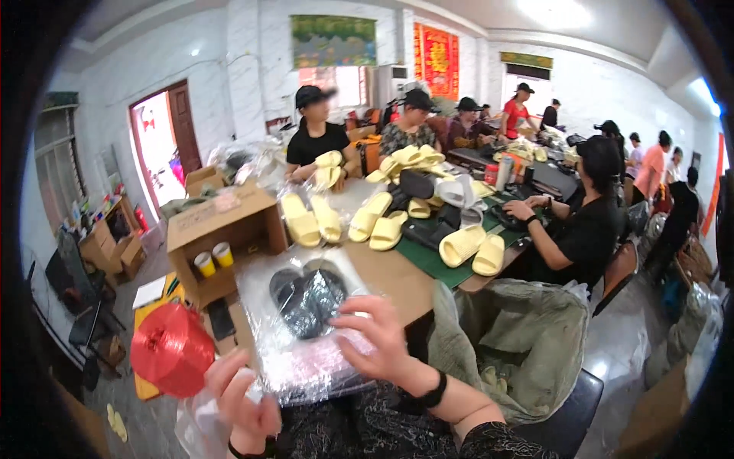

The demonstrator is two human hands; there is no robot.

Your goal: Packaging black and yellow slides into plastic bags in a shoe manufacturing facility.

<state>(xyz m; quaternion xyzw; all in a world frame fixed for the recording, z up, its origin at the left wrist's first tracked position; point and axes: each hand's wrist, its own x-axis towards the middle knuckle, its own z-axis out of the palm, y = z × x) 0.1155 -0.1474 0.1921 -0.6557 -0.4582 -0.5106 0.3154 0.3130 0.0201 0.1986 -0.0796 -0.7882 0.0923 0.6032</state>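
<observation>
A clear plastic bag (271,356) lies flat at the table's near edge, with a pair of dark slippers (310,302) in it or under its film. Over the slippers' near right side hovers my right hand (375,340), its fingers spread and holding nothing. My left hand (243,402) is beside the bag's lower left corner, slightly blurred, with fingers loosely bent and apart. No held thing can be made out in it. A roll of shiny red plastic twine (172,350) stands just left of that hand.
An open cardboard box (222,222) holds two yellow-and-white cups. Yellow slippers (459,245) crowd the table beyond. A large woven sack (512,344) gapes at my right. Co-workers sit around the table, one close on the right (589,214). A dark phone (222,317) lies near the twine.
</observation>
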